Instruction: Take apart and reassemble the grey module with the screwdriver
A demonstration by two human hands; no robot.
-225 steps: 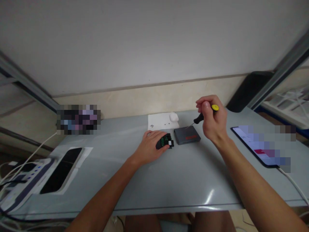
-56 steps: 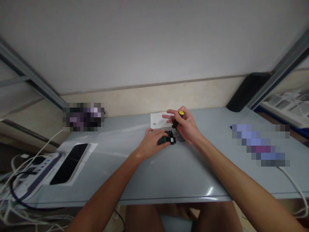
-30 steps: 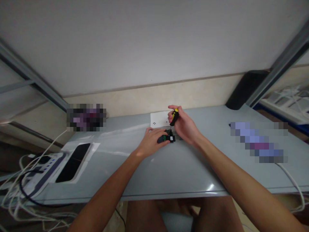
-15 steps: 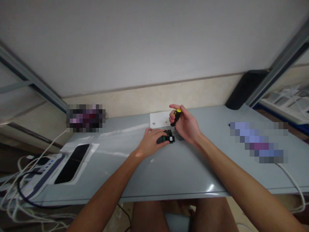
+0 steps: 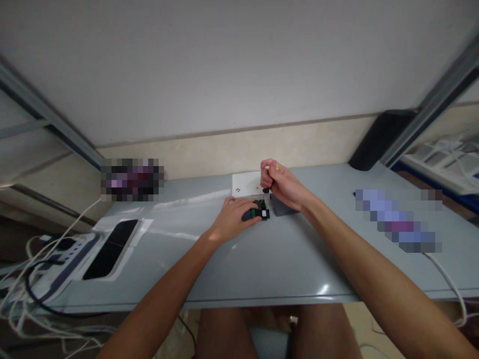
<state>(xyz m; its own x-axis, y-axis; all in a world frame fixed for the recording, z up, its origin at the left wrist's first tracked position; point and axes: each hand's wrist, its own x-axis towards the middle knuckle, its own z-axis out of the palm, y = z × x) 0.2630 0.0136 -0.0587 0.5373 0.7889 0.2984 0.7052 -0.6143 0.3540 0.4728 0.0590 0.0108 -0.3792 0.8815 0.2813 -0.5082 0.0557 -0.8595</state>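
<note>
My left hand [image 5: 235,218] is closed around a small black device with a green circuit board [image 5: 253,213], pressing it to the grey tabletop. My right hand [image 5: 284,183] is wrapped round a screwdriver [image 5: 266,190] with a black and yellow handle. Its thin shaft points down at the device, though I cannot tell whether the tip touches a screw. Most of the handle is hidden in the fist. A flat dark grey piece [image 5: 283,206] lies partly under my right hand. Behind the hands is a white sheet [image 5: 245,183] with a few tiny dark specks, perhaps screws.
On the left a black phone [image 5: 112,250] lies on white paper beside a power strip [image 5: 71,269] and tangled white cables. A dark cylinder [image 5: 381,140] stands at the back right. Blurred-out objects lie at both sides. A wall [image 5: 239,144] closes the back.
My right hand has turned over the screwdriver, fingers curling round so the yellow handle end is mostly covered. More of the dark grey piece shows. My left hand stays on the device.
</note>
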